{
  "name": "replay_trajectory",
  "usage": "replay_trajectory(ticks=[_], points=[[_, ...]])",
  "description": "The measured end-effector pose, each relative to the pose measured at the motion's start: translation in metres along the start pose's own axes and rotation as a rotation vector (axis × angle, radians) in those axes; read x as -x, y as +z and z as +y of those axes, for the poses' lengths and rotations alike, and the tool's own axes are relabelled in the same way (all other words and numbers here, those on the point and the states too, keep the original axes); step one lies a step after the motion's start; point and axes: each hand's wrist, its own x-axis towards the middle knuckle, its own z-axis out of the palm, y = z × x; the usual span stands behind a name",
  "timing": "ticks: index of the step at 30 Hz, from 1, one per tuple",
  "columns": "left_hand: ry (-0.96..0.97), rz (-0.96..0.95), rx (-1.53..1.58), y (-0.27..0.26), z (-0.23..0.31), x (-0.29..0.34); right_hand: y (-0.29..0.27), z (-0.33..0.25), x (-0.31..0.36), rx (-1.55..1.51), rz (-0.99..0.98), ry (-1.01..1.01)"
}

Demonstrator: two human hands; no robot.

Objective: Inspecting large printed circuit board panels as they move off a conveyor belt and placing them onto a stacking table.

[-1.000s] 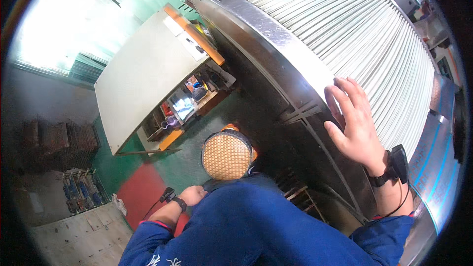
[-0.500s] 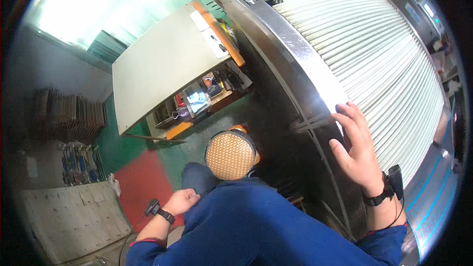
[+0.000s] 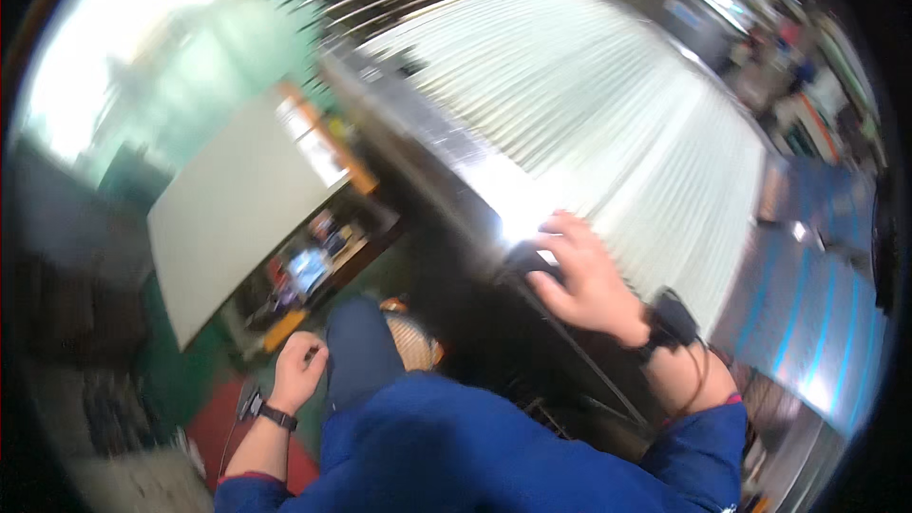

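View swung, slats [image 3: 608, 133] beside right fingers [image 3: 576, 243], contact unclear

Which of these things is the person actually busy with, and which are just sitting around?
Probably in use:
- White ribbed surface
- Its metal edge, where the right hand is; blur hides whether they touch

Probably just there:
- Pale-topped table
- Clutter under its top
- Patterned round stool, partly hidden

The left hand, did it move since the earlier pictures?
Yes. Against the table, the left hand has come closer in view, now just below its orange lower corner.
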Motion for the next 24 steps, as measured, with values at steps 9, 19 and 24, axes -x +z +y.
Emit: replay_trajectory(ticks=[9, 19, 24], points=[[0.809, -0.072, 0.35, 0.074, 0.181, -0.21, -0.005, -0.013, 0.016, 0.009, 0.428, 0.064], [1.102, -0.222, -0.097, 0.151, 0.292, -0.272, -0.126, -0.087, 0.285, 0.244, 1.563, 0.584], [1.135, -0.208, -0.04, 0.151, 0.285, -0.274, -0.164, -0.059, 0.372, -0.225, 2.283, 0.793]])
